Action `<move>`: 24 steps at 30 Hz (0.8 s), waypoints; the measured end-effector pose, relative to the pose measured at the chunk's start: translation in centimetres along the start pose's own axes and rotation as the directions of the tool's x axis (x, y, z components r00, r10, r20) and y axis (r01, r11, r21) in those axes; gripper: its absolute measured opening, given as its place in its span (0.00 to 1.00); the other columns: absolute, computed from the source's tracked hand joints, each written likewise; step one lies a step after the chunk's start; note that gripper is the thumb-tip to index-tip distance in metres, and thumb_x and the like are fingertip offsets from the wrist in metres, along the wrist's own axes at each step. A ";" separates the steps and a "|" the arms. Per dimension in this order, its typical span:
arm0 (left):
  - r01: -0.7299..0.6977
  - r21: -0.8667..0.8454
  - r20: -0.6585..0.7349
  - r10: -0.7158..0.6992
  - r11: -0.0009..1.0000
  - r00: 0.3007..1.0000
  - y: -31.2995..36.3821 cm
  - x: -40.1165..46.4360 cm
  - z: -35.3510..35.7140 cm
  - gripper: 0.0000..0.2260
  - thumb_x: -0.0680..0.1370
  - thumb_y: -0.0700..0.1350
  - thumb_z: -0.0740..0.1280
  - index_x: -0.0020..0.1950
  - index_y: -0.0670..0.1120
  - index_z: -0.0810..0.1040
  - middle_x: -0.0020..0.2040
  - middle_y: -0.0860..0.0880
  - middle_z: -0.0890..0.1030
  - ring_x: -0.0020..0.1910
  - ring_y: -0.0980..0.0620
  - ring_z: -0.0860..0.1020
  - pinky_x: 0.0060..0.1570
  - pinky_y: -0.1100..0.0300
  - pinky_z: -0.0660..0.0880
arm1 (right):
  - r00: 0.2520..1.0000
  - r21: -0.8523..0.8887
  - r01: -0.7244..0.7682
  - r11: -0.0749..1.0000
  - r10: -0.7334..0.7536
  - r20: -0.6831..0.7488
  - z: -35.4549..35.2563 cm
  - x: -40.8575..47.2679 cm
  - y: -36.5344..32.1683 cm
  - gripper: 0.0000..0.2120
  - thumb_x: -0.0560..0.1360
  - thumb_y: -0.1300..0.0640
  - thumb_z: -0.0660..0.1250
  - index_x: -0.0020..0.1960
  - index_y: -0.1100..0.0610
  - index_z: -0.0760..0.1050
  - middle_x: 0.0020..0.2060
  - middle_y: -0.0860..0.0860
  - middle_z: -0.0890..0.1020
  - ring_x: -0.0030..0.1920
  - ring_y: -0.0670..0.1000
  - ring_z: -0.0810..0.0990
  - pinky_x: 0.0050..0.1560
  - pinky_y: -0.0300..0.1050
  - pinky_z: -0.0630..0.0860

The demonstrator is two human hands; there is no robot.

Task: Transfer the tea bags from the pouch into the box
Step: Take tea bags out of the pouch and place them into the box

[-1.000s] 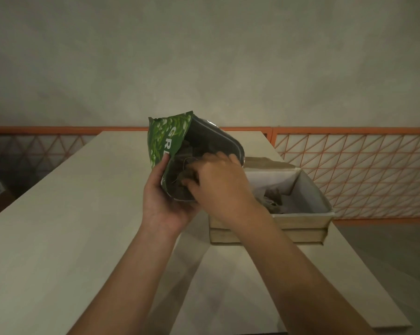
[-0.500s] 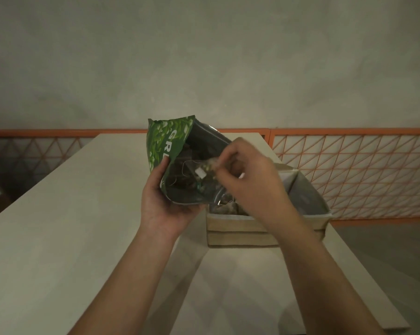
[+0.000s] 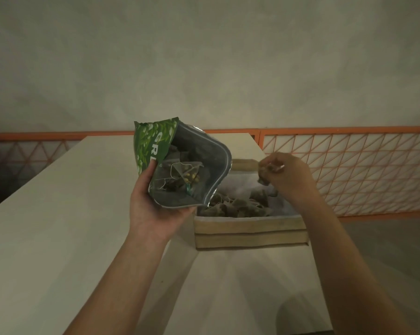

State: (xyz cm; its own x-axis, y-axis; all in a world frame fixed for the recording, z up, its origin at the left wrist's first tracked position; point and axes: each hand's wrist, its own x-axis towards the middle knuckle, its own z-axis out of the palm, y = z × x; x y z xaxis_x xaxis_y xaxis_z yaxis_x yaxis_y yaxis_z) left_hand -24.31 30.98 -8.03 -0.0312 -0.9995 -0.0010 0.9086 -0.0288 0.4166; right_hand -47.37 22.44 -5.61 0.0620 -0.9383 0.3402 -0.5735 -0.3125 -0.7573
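My left hand (image 3: 153, 206) grips a green pouch (image 3: 153, 146) from below, its silver-lined mouth tilted toward me. Several pyramid tea bags (image 3: 182, 175) lie inside it. Just right of the pouch stands an open cardboard box (image 3: 250, 234) lined with white paper, with several tea bags (image 3: 238, 206) heaped in its near half. My right hand (image 3: 288, 175) hovers above the box's far right part and pinches one tea bag (image 3: 264, 171) between curled fingers and thumb.
Pouch and box are over a long pale table (image 3: 59, 226) running away from me. An orange lattice railing (image 3: 349, 170) runs behind and to the right of the table, with a plain wall beyond. The table's right edge lies close to the box.
My right hand drew a tea bag out of the pouch and carried it right, over the box. My left hand kept holding the pouch in place.
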 end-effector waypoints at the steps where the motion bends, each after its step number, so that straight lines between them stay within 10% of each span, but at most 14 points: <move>1: 0.000 0.004 -0.003 0.000 1.000 1.000 0.0 0.0 0.0 0.20 0.81 0.57 0.60 0.63 0.48 0.83 0.68 0.42 0.79 0.69 0.40 0.75 0.60 0.45 0.78 | 0.999 -0.047 -0.010 0.999 0.012 0.051 0.1 0.1 0.4 0.07 0.76 0.60 0.70 0.53 0.53 0.79 0.48 0.48 0.79 0.41 0.41 0.76 0.35 0.25 0.70; 4: 0.004 0.014 -0.008 -0.004 1.000 1.000 0.1 0.0 0.0 0.20 0.81 0.58 0.60 0.65 0.48 0.82 0.68 0.42 0.79 0.70 0.40 0.74 0.61 0.45 0.78 | 0.990 -0.132 -0.038 0.991 0.055 0.129 0.3 0.1 1.2 0.12 0.76 0.53 0.70 0.59 0.51 0.79 0.55 0.48 0.80 0.50 0.46 0.76 0.50 0.37 0.70; 14: 0.002 0.019 -0.017 -0.001 1.000 1.000 0.2 -0.1 0.0 0.21 0.81 0.58 0.61 0.60 0.46 0.85 0.68 0.40 0.79 0.69 0.39 0.75 0.63 0.43 0.75 | 0.929 0.178 0.341 0.923 -0.301 -0.216 0.8 -3.9 -5.8 0.05 0.75 0.57 0.70 0.50 0.50 0.81 0.44 0.45 0.81 0.39 0.40 0.75 0.38 0.29 0.71; 24: -0.057 0.113 -0.095 0.068 0.992 0.993 0.3 -0.6 0.6 0.20 0.80 0.56 0.62 0.52 0.44 0.87 0.59 0.43 0.83 0.55 0.43 0.81 0.59 0.50 0.74 | 0.833 -0.226 0.549 0.805 -0.548 0.072 7.2 -4.7 -9.8 0.09 0.76 0.61 0.67 0.54 0.56 0.83 0.47 0.51 0.84 0.49 0.50 0.80 0.51 0.42 0.77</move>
State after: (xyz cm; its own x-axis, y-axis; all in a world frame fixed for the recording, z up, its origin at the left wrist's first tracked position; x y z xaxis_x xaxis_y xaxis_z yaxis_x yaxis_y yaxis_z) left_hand -24.27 31.59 -7.39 0.0706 -0.9958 -0.0588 0.8561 0.0302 0.5160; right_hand -36.15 28.80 -3.84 0.4244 -0.6213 0.6587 -0.6124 -0.7328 -0.2967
